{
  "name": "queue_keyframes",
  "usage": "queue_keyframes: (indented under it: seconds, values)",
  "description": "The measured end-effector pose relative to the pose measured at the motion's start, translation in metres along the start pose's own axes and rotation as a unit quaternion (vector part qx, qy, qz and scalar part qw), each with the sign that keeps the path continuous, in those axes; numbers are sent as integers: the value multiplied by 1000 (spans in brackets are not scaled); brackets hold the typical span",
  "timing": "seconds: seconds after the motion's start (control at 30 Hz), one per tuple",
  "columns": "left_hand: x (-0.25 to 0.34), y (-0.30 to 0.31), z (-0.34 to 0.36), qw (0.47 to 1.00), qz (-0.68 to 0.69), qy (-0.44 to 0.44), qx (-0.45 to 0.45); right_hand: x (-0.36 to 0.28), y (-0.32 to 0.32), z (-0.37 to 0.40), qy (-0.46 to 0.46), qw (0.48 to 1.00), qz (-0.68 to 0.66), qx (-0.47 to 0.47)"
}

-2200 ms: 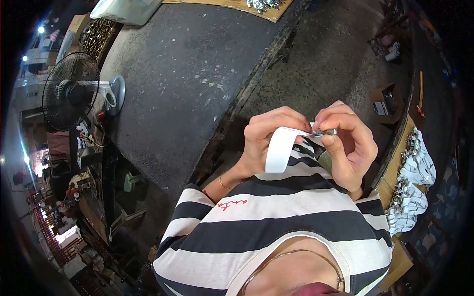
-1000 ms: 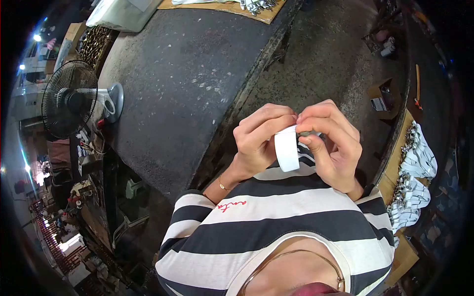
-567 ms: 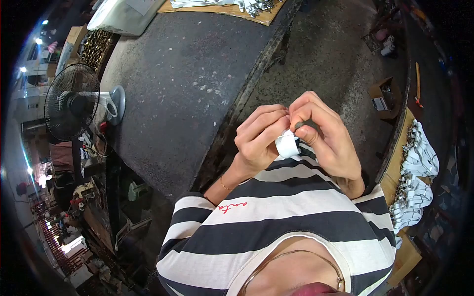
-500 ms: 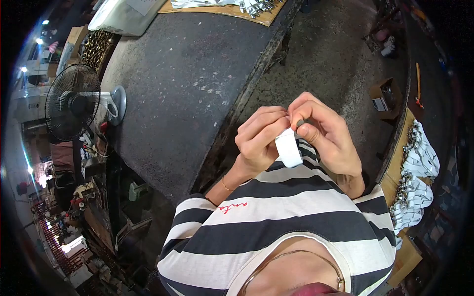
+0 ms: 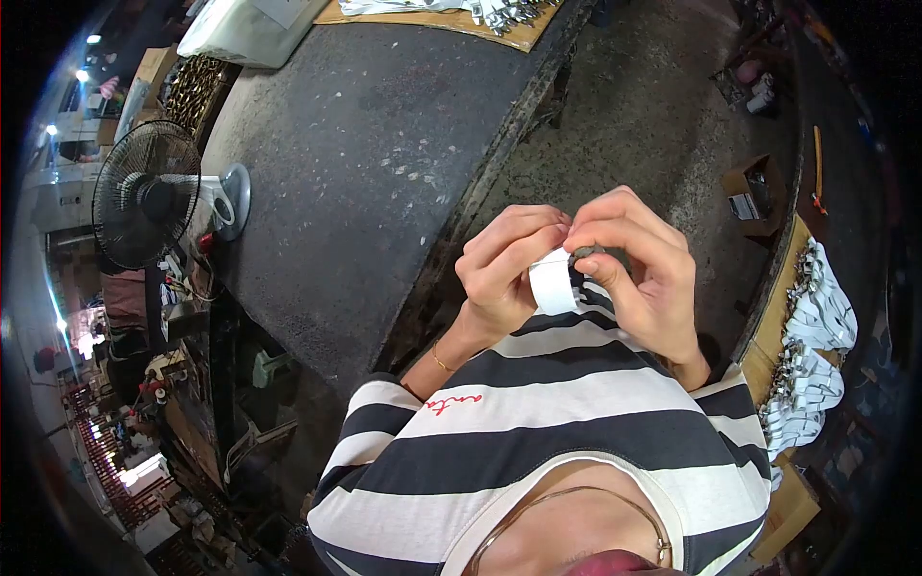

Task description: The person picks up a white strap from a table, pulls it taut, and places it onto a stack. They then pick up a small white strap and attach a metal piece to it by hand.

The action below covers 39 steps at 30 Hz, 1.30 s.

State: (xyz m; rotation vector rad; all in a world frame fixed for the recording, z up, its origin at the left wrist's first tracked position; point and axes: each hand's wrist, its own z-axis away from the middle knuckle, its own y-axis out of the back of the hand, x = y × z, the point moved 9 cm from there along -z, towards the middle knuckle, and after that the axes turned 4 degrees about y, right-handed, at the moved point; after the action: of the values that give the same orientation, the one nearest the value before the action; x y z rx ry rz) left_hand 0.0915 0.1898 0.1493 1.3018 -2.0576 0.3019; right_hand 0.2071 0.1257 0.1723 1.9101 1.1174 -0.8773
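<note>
Since the earlier frames, I am seeing the white strap (image 5: 554, 285) pulling in shorter: its long hanging loop is now showing as a short fold between both hands, held close above the striped shirt (image 5: 538, 422). My left hand (image 5: 507, 274) is curling tight, fingers and thumb pinching the strap's left side. My right hand (image 5: 645, 278) is pinching a small dark metal fitting (image 5: 584, 254) at the strap's top edge, its knuckles sitting a little lower than half a second ago. On the left, a fan (image 5: 149, 197) is standing beside the dark table (image 5: 384, 144). On the right, finished straps (image 5: 814, 350) are lying heaped on cardboard.
</note>
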Motion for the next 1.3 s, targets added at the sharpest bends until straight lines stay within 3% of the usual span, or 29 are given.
queue_keyframes:
  seconds: [0.1, 0.23, 0.33, 0.4, 0.47, 0.63, 0.73, 0.9, 0.97, 1.07, 1.3]
  values:
    - [3, 1, -1, 1000, -25, -13, 0, -15, -3, -2, 64, 995, 72, 17]
    - [9, 3, -1, 997, -76, -22, -6, -12, -12, -4, 65, 996, 66, 2]
    - [6, 4, 1, 996, -87, -23, 11, 1, -17, -4, 9, 999, 43, -1]
    - [4, 5, 4, 996, -86, -20, 16, 18, -22, -1, -58, 997, -53, -15]
    - [-1, 7, 5, 998, -57, 25, 15, 25, -27, 4, -70, 993, -98, -5]
    - [-3, 8, 4, 999, -36, 28, 10, 41, -22, 10, -137, 952, -272, 39]
    - [-2, 10, 3, 999, -26, 35, 11, 29, -18, 4, -70, 982, -178, 15]
    - [-3, 10, 3, 999, -15, 32, 13, 20, -18, 5, -62, 985, -158, 21]
    - [-1, 11, 2, 999, -43, 14, 17, 11, -12, 4, -18, 998, -56, 39]
    - [4, 10, 2, 996, -88, -12, 4, 4, -10, 7, -1, 999, -7, 52]
    - [-4, 12, 2, 1000, -11, 15, 16, 25, -9, 8, -49, 976, -209, 47]
